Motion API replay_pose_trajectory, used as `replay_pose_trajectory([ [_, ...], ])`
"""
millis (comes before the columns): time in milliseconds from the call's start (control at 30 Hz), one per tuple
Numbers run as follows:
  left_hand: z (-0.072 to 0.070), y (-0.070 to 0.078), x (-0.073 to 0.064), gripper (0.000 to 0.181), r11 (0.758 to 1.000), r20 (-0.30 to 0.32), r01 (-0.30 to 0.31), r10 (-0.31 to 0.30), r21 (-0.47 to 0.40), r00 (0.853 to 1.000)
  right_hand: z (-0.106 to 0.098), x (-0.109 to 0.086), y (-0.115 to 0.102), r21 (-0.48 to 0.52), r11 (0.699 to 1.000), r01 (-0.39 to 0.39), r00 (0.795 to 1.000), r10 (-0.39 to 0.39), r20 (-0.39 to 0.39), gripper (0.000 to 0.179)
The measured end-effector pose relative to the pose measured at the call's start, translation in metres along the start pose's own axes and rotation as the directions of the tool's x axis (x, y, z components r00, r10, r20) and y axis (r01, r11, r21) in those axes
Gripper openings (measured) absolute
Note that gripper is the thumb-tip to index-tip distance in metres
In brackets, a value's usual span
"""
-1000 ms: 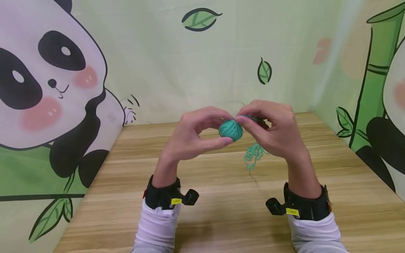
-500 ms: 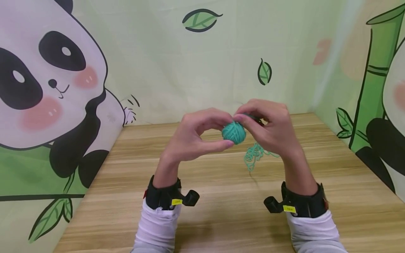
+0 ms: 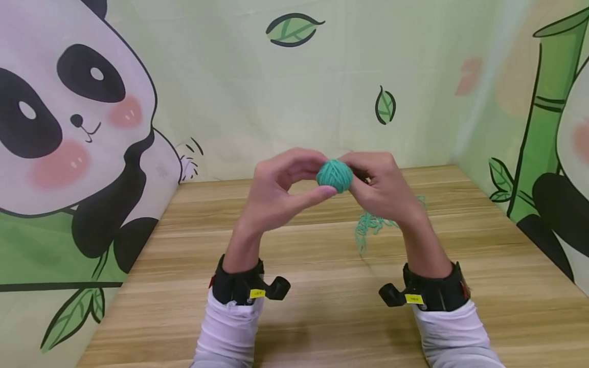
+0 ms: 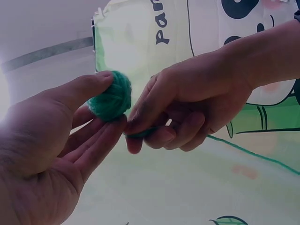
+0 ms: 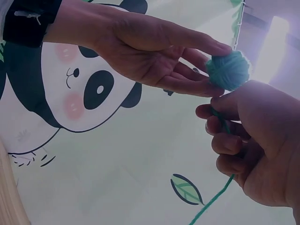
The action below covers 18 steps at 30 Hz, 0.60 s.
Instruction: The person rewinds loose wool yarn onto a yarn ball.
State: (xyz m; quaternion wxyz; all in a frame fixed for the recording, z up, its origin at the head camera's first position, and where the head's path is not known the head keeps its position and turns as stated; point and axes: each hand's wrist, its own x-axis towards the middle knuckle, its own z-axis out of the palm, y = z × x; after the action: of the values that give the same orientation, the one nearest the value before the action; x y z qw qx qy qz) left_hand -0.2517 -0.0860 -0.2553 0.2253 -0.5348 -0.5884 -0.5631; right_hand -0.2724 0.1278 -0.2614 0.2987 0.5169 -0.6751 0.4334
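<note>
A small teal yarn ball (image 3: 334, 176) is held up above the table between the thumb and fingertips of my left hand (image 3: 280, 194). Close against its right side is my right hand (image 3: 384, 186), its fingers curled round the yarn strand. In the right wrist view that strand (image 5: 216, 199) runs through the curled fingers and trails down from the palm. The left wrist view shows the ball (image 4: 112, 97) pinched, with the strand (image 4: 253, 151) leaving the far side of the right hand.
A loose tangle of teal yarn (image 3: 368, 227) lies on the wooden table (image 3: 322, 286) below the right hand. Behind stands a pale green backdrop (image 3: 221, 92) printed with pandas, leaves and bamboo.
The right hand has moved left and round to the near right side of the ball. The ball has turned and risen slightly in the left hand. More of the loose strand shows at right.
</note>
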Motion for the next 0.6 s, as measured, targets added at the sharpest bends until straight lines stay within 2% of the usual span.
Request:
replay_pose_trajectory([
  [200,-0.003,-0.004,-0.001,0.043,0.998,-0.112,0.027,-0.020,0.055,0.993,0.006,0.000,-0.002,-0.046,0.999,-0.029,0.999,0.030,0.020,0.015],
  [267,-0.002,0.001,0.001,0.041,0.997,-0.136,0.037,-0.028,0.069,0.990,0.007,0.003,-0.010,-0.062,0.997,-0.038,0.999,0.040,0.024,0.016],
  [433,0.001,0.016,0.007,0.040,0.994,-0.169,0.035,-0.017,0.106,0.985,0.009,0.005,-0.018,-0.112,0.994,-0.007,0.998,0.014,0.061,0.017],
  [600,0.001,0.016,0.007,0.039,0.991,-0.193,0.033,-0.008,0.128,0.981,0.009,0.003,-0.016,-0.142,0.989,0.036,0.994,-0.021,0.104,0.009],
])
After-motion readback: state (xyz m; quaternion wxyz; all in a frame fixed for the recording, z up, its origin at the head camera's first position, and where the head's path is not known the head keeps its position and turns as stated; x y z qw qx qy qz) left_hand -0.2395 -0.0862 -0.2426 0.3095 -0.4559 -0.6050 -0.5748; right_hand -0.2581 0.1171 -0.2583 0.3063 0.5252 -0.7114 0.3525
